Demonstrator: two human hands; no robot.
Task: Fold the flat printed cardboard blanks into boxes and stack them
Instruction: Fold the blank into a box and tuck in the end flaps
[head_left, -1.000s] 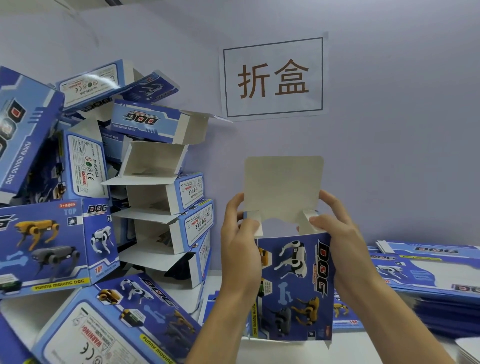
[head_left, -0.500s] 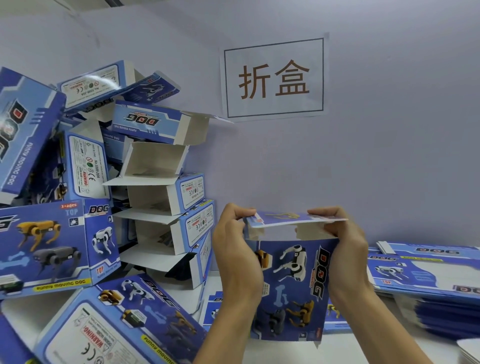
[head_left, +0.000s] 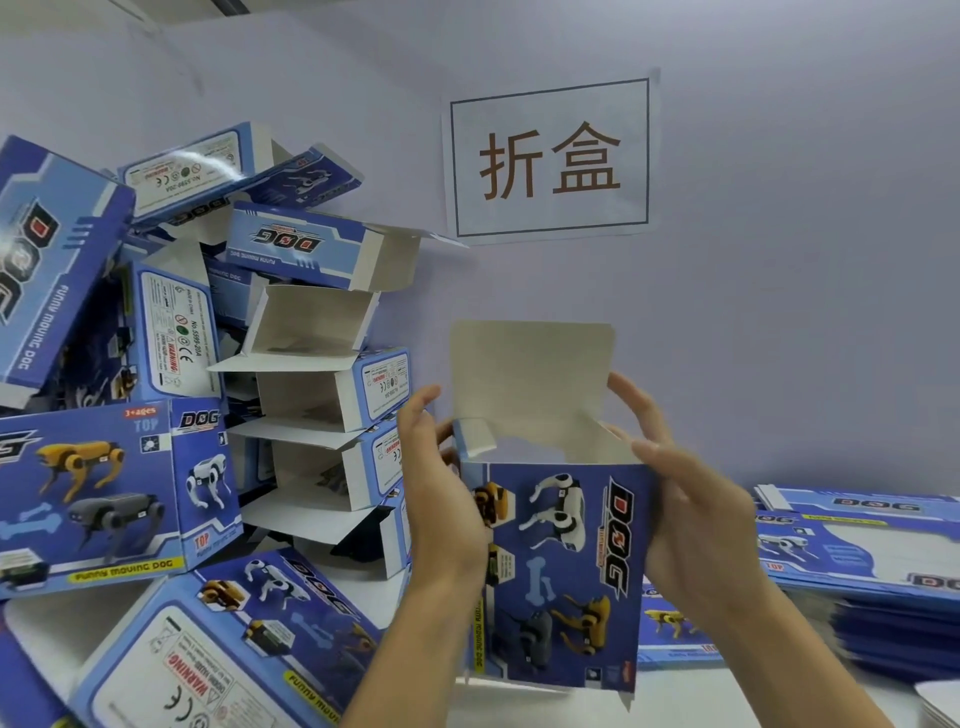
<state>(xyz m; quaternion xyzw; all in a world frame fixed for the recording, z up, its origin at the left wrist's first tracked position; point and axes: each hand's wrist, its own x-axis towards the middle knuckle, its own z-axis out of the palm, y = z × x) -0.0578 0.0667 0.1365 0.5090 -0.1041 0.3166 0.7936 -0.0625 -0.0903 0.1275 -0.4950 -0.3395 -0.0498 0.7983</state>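
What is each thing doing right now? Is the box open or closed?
Held box: upright, top open.
Lid flap: standing up.
Left hand: grips box side.
Right hand: grips box side.
Folded boxes: piled, ends open.
Flat blanks: stacked, unfolded.

blue printed box (head_left: 561, 577) upright, top flap (head_left: 530, 382) raised, open; folded boxes (head_left: 311, 395) piled left; flat blanks (head_left: 862, 545) stacked right.
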